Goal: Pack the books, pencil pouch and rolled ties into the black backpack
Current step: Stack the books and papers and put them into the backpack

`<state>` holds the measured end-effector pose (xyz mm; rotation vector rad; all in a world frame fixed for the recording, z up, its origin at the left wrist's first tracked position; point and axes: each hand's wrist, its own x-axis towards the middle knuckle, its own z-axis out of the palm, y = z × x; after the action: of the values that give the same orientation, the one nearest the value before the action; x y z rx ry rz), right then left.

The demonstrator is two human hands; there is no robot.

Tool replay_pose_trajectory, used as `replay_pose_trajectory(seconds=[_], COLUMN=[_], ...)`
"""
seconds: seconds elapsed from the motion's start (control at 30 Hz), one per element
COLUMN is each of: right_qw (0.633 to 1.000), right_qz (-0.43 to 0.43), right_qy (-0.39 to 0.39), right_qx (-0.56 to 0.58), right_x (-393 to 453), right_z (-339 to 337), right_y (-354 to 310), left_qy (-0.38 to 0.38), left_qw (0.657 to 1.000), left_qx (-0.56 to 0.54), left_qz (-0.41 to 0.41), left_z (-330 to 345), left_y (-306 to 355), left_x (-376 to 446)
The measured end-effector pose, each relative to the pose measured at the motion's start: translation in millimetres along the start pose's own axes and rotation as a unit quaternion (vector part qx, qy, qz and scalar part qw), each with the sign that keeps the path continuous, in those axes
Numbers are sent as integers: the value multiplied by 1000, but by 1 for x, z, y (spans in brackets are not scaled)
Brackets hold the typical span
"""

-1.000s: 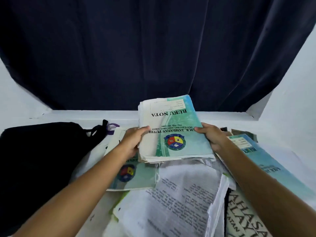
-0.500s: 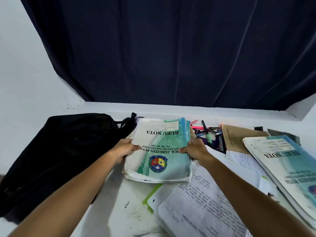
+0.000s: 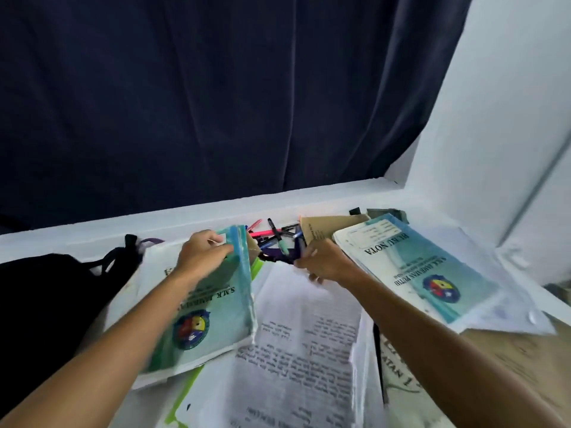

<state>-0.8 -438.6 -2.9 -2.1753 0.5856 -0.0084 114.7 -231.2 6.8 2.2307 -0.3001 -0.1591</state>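
The black backpack (image 3: 46, 304) lies flat at the left of the table. Beside it rests a stack of teal "Buku Nota" notebooks (image 3: 216, 307), partly overlapping the bag's edge. My left hand (image 3: 200, 257) grips the stack's far end, fingers curled over its edge. My right hand (image 3: 324, 262) is off the stack, hovering with loosely curled fingers above printed pages (image 3: 302, 335), close to a heap of loose pens (image 3: 278, 239). A second teal notebook stack (image 3: 417, 267) lies at the right. I cannot make out a pouch or rolled ties for certain.
A brown book (image 3: 324, 227) sits behind the right notebook stack. A dark curtain (image 3: 216, 103) hangs behind the white ledge (image 3: 216, 214), and a white wall (image 3: 509, 118) closes the right side. Another printed book (image 3: 398, 378) lies near my right forearm.
The notebook stack moved left and now rests beside the backpack. My right hand let go of it and drew right toward the pens. My left hand shifted to the stack's far end.
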Motion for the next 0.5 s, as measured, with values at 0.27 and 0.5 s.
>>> replay_pose_trajectory(seconds=[0.27,0.5], right_qw=[982,979], right_qz=[128,155], right_qy=[130,127], right_qx=[55,43], right_x=[-7,0], right_z=[-162,-229], right_y=[129,218], left_qy=[-177,-178], left_qw=[978,981], left_qx=[-86,-71], left_qz=[71,40], left_z=[176,282], left_y=[119,164], left_x=[-37,-65])
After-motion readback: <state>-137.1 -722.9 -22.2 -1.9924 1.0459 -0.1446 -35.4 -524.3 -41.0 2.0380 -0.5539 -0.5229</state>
